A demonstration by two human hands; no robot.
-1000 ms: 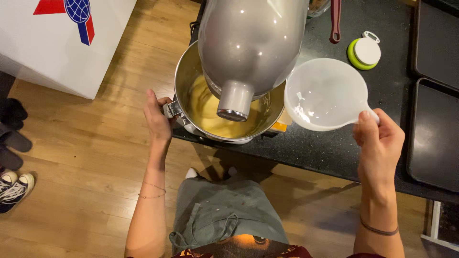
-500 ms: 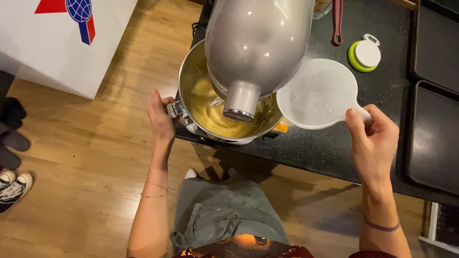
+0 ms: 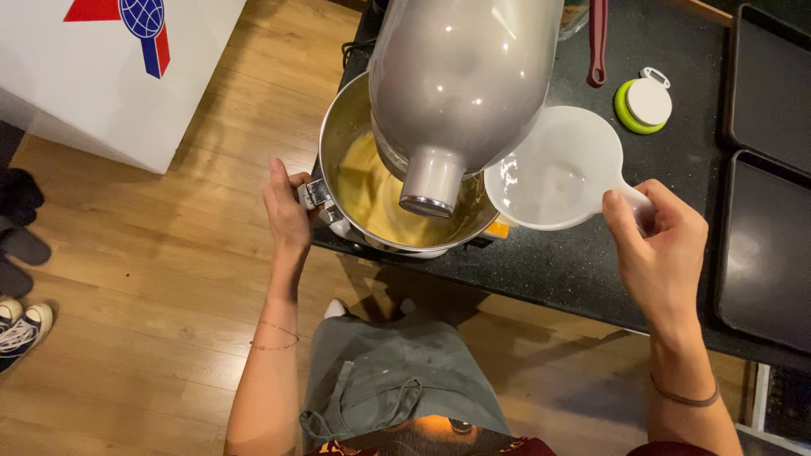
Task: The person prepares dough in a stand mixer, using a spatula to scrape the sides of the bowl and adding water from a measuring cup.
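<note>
White scoop (image 3: 553, 169) in right hand (image 3: 659, 249), left hand (image 3: 287, 211) gripping mixer bowl (image 3: 338, 135)

Bare forearms, a thin chain bracelet on the left wrist, a dark band on the right, grey apron

A white box (image 3: 101, 76) on the floor at upper left bears a red-and-blue globe emblem (image 3: 135, 25).
</note>
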